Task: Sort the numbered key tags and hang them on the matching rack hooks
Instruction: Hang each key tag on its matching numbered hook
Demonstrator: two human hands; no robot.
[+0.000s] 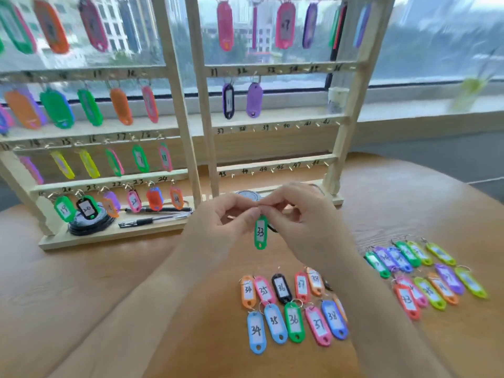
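Observation:
A green key tag marked 33 (260,232) hangs from its ring between my two hands, in front of the rack's base. My left hand (230,216) and my right hand (297,211) both pinch the ring at the tag's top with curled fingers. The wooden rack (191,110) stands behind, its left half full of coloured tags on numbered hooks. On the right half, hooks 31 and 32 carry a black tag (228,100) and a purple tag (254,100); the hooks from 33 (272,70) onward are bare.
Two rows of tags numbered 34 to 38 (291,309) lie on the wooden table (81,296) near me. Another cluster of tags (425,274) lies at the right. Pens (155,219) and a black coil (90,225) sit on the rack's base. A window ledge runs behind.

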